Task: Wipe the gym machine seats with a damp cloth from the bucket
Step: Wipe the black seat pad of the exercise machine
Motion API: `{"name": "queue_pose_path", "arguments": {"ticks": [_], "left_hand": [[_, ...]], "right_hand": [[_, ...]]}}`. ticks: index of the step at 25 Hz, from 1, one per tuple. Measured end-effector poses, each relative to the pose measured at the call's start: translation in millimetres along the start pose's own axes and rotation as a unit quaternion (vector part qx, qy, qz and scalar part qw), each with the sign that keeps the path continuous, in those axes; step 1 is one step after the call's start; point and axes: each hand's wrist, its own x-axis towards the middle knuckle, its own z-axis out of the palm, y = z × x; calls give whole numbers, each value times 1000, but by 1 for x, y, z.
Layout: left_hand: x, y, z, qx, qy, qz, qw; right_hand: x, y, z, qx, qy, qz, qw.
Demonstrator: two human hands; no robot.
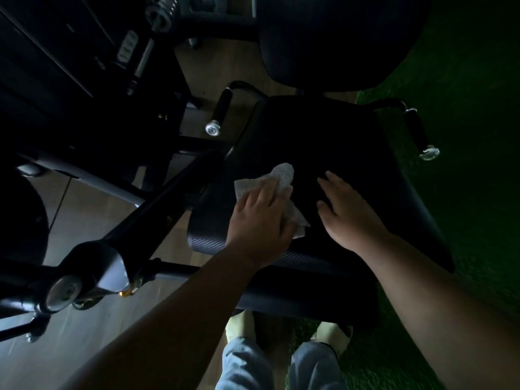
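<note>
Hands: two, both on the seat (323, 142), apart from each other.
Left hand (259, 220): fingers straight and lying flat on the cloth (281, 175), pressing it down on the seat's left part; nothing is curled round it.
Right hand (349, 212): fingers straight and slightly spread, palm down on the bare seat, just right of the cloth; it holds nothing.
Cloth: one, pale grey-white, crumpled, with a faint speckled weave; one rounded fold sticks out beyond the fingertips, another corner shows under the palm toward the right hand.
Seat: one, black, padded, wider toward the back pad (337, 38); its near-left edge shows a fine ribbed texture. Whether it is wet cannot be told in the dim light.
Back pad: one, black, just beyond the seat.
Handles: two, black grips with shiny metal end caps, left handle (219, 114) and right handle (419, 133), one on each side of the seat.
Floor: wood-look on the left, green turf (464, 80) on the right.
Feet: two light shoes below the seat's near edge.
</note>
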Motion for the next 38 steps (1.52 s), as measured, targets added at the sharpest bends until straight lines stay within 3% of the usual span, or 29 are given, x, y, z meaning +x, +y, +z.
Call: {"name": "queue_pose_path", "arguments": {"ticks": [2,4,8,12,14,18,21,25,30,33,38], "left_hand": [[10,14,11,11,-41,-21,999],[12,16,19,33,-49,-34,998],[-7,-17,15,71,-36,-43,996],[-28,-76,-11,52,-20,-129,990],[-21,-73,-11,48,-19,-145,988],[0,3,22,54,-46,-49,996],[-8,-6,25,73,-45,-12,996],[-44,-72,2,64,-5,-98,993],[-4,-61,-2,40,7,-206,978],[34,-58,1,75,-57,-164,982],[109,-66,15,83,-84,-69,991]], "right_hand": [[10,7,1,-110,-20,11,994],[14,8,6,-151,-24,0,988],[12,12,9,-158,-15,2,987],[13,11,10,-163,-16,-3,986],[13,11,12,-165,-10,-2,986],[13,12,12,-170,1,-6,985],[14,15,13,-169,-1,-8,986],[14,13,13,-169,-6,-1,986],[14,11,14,-179,-10,-1,984],[13,11,15,-174,-14,-5,985],[14,16,17,-168,-4,-17,986]]}}
